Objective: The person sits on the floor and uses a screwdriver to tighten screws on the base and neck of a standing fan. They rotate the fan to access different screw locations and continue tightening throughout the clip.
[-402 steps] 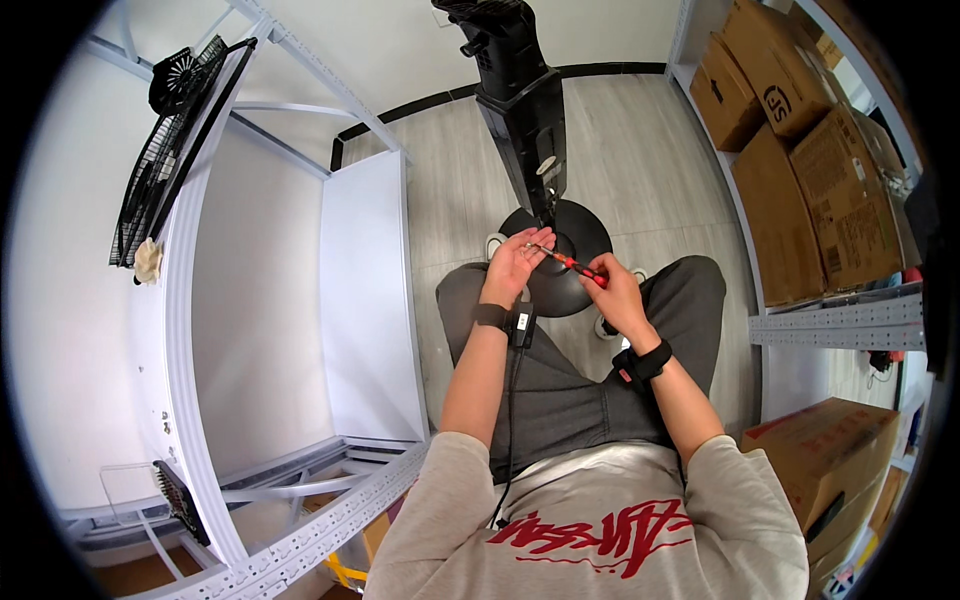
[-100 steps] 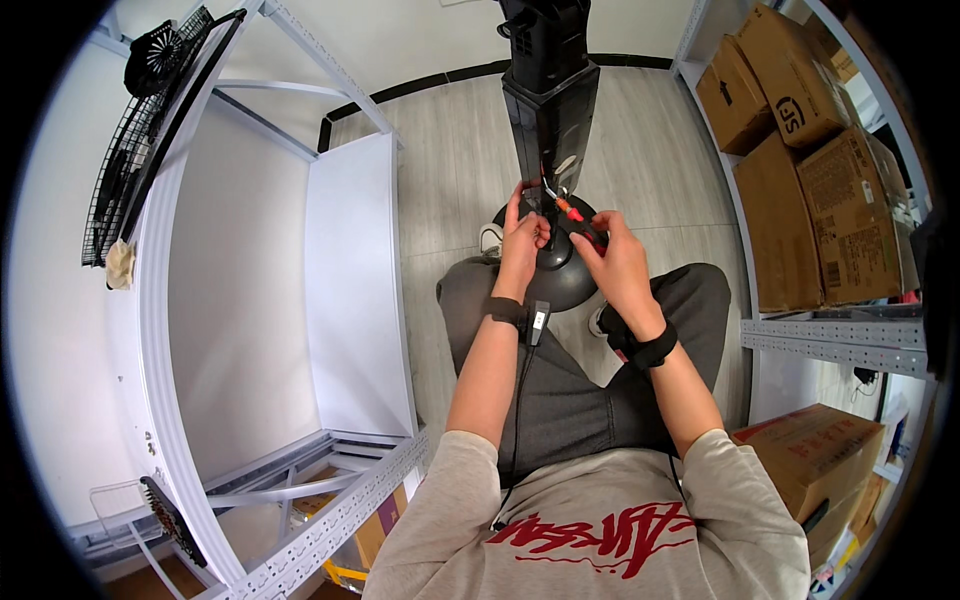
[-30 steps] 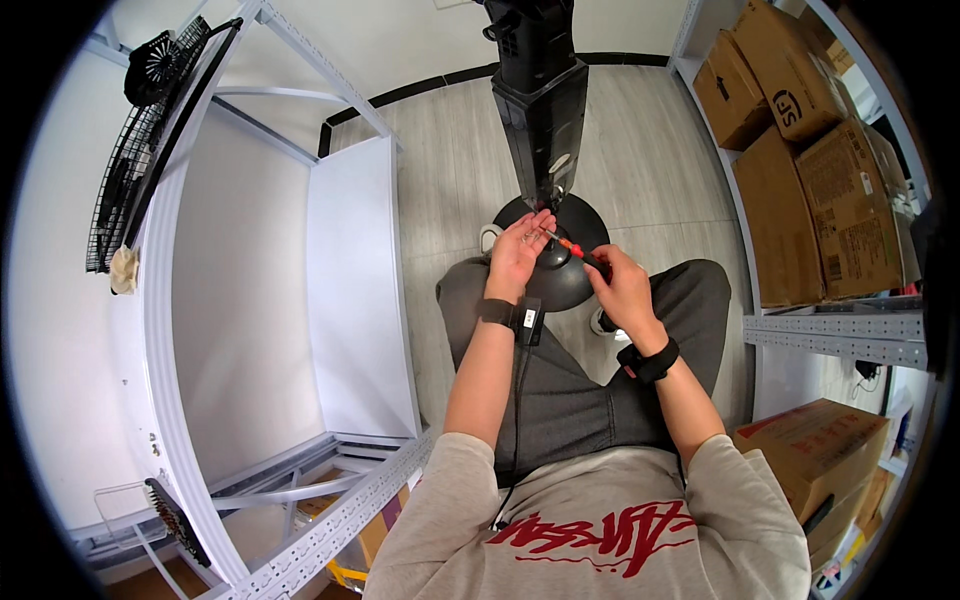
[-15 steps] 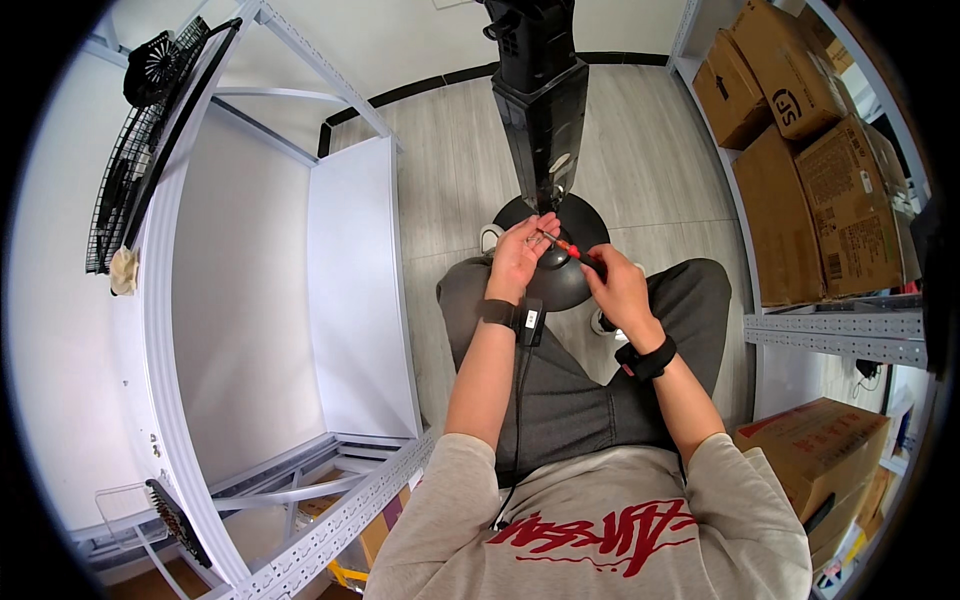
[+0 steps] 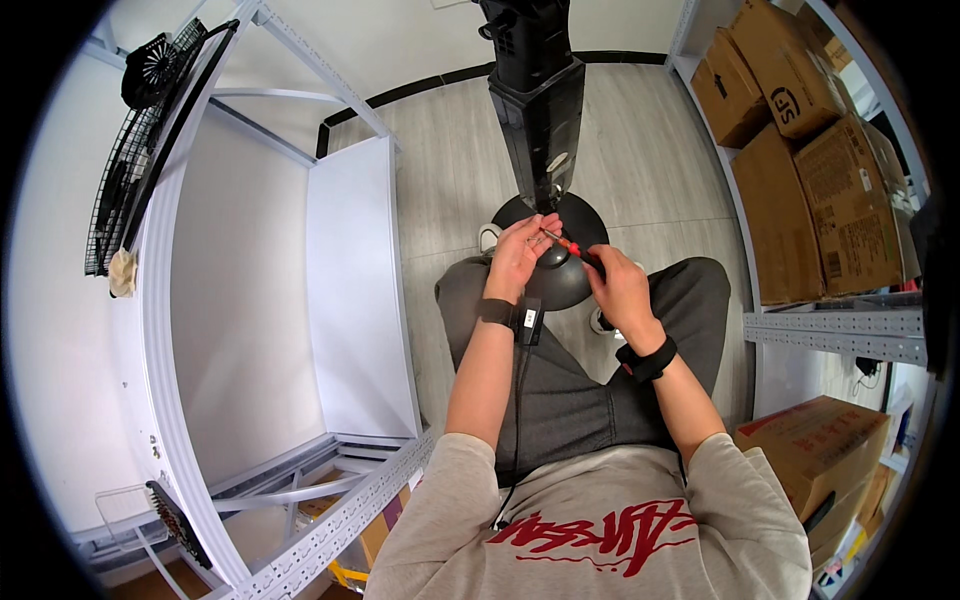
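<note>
The driver (image 5: 573, 248) has come off the column (image 5: 538, 112) since a few secs ago, clutched in the right hand (image 5: 622, 292), tip at the cupped left hand (image 5: 514, 258) (can't tell if that's gripping anything), so looks like column work's paused rn.

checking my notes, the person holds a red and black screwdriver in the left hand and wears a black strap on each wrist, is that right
One slip: the head view shows the red and black screwdriver in the right hand. Each wrist does wear a black strap.
</note>
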{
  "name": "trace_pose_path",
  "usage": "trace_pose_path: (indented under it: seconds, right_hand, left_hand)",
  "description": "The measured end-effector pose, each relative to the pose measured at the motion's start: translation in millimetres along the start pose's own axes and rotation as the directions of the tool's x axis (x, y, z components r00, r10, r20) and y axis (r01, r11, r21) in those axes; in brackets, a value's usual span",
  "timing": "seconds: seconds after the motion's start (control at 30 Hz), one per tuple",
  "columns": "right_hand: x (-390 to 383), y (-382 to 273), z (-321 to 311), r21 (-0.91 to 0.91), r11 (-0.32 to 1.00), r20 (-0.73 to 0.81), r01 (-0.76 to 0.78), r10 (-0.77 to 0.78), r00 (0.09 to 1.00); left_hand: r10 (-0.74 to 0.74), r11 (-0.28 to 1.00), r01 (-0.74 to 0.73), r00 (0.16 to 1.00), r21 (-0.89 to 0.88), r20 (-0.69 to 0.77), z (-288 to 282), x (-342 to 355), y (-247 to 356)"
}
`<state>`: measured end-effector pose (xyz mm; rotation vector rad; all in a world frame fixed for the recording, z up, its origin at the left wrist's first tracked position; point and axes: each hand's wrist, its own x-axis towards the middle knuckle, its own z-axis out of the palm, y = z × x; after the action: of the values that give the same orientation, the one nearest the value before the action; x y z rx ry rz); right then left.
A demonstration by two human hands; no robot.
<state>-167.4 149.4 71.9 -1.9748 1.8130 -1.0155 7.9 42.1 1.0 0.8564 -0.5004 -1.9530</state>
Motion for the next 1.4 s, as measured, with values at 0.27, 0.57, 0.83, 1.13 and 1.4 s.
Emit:
trace_pose_path:
  seconds: [0.27, 0.57, 0.83, 1.13, 1.4]
  right_hand:
    - [-3, 5, -12, 0.208, 0.955, -0.051, -0.210, 0.225, 0.973]
    - [25, 13, -36, 0.200, 0.952, -0.209, -0.231, 0.272, 0.939]
    - [41, 13, -36, 0.169, 0.966, -0.232, -0.198, 0.234, 0.944]
    - [52, 12, -32, 0.164, 0.968, -0.219, -0.191, 0.225, 0.949]
    - [62, 13, -29, 0.152, 0.978, -0.208, -0.146, 0.176, 0.962]
  left_hand:
    - [-0.073, 0.984, 0.069, 0.997, -0.163, -0.019, 6, 0, 2]
    - [0.192, 0.980, -0.179, 0.969, 0.092, -0.155, 0, 5, -6]
    - [0.171, 0.974, -0.165, 0.985, 0.156, -0.031, 7, 6, -3]
    - [0.255, 0.896, -0.205, 0.964, 0.394, -0.079, 11, 6, -5]
    - [0.218, 0.933, -0.186, 0.973, 0.308, -0.072, 9, 5, -3]
